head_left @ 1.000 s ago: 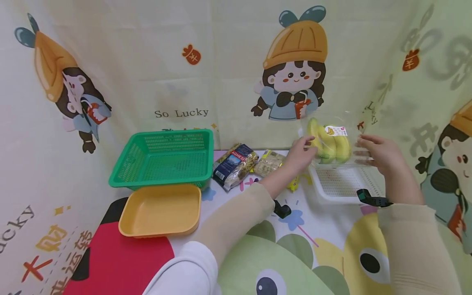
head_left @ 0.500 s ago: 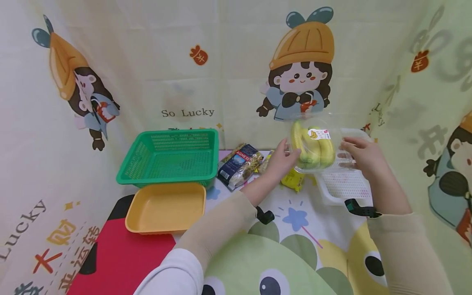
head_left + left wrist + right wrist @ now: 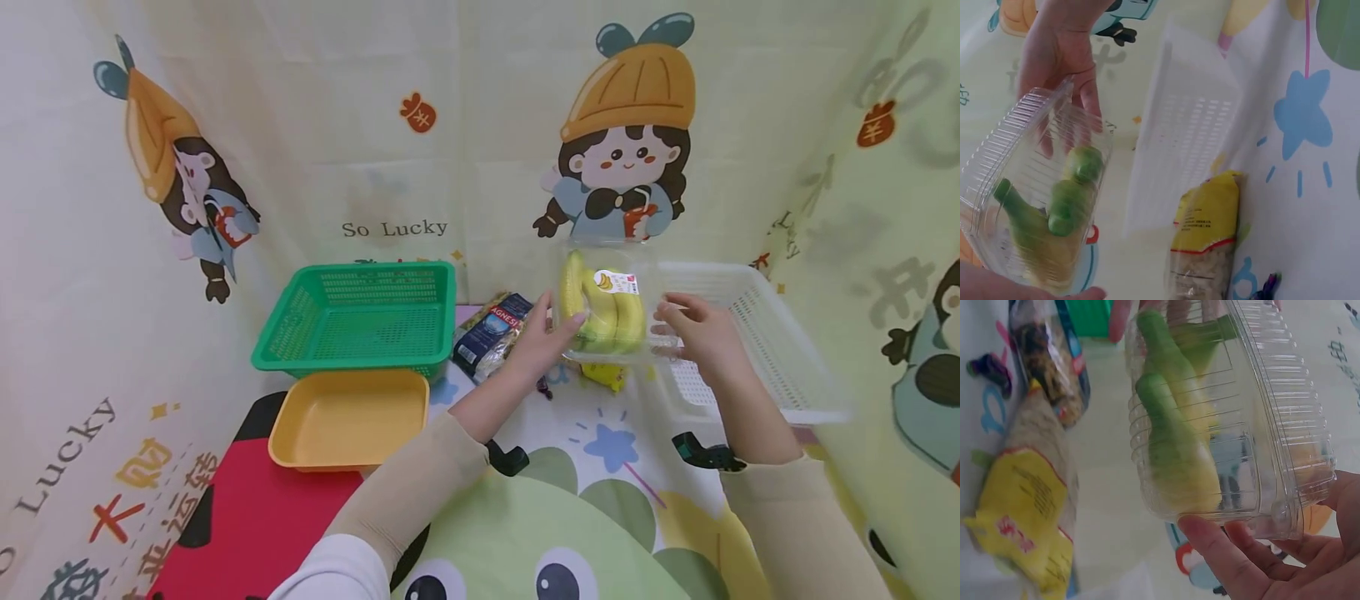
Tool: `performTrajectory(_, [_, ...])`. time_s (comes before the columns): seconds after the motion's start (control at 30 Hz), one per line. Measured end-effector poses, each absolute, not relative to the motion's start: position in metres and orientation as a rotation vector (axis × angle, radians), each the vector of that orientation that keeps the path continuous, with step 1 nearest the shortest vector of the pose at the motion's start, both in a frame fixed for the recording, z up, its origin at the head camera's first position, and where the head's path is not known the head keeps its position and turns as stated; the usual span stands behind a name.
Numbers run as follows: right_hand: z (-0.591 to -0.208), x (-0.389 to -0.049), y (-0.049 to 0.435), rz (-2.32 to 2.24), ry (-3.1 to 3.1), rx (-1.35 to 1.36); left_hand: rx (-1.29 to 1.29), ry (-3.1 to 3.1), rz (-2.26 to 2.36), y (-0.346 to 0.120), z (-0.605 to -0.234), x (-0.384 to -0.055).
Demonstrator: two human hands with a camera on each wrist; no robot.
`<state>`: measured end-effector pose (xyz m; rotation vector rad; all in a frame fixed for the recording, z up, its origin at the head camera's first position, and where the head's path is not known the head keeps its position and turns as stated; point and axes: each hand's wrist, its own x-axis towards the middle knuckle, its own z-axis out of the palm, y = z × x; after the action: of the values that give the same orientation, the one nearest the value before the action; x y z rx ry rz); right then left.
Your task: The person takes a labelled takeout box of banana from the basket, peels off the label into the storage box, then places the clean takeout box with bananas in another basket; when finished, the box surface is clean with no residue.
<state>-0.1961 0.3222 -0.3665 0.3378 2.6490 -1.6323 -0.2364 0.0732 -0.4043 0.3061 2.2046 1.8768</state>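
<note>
Hands, left (image 3: 540,342) and right (image 3: 697,337), grip opposite sides of a clear box (image 3: 1279,381) of bananas (image 3: 615,317), fingers partly bent, holding it above the desk (image 3: 566,425). Its printed cover shows a blue star (image 3: 613,447), a green creature (image 3: 510,525) and a red patch (image 3: 247,500). To the left sit a green basket (image 3: 352,333) and, in front, an orange tray (image 3: 348,417); to the right, a white basket (image 3: 787,350). Between lie a pasta bag (image 3: 487,333) and a yellow bag (image 3: 603,375). Cream hangings (image 3: 495,83) with cartoon figures (image 3: 626,150) and "So Lucky" lettering (image 3: 393,227) rise behind and along both sides.

A clear plastic box (image 3: 1279,412) of green-tipped yellow bananas (image 3: 592,321), white label (image 3: 616,282) showing, hangs tilted in mid-air.
</note>
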Motion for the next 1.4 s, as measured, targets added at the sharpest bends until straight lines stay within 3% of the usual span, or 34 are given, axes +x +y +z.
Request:
performTrajectory(0.67, [-0.383,-0.206,0.266,-1.478,2.666,0.047,0.142,2.014,2.104,0.008,-0.418,-0.234])
performTrajectory(0.9, [-0.377,-0.237,0.272,-1.569,2.55,-0.028,0.122,1.971,2.086,-0.022,-0.416,-0.233])
performTrajectory(1.4, [-0.366,-0.31,0.271,-1.488,2.217,-0.306,0.398,1.859,1.999,-0.062,-0.417,-0.232])
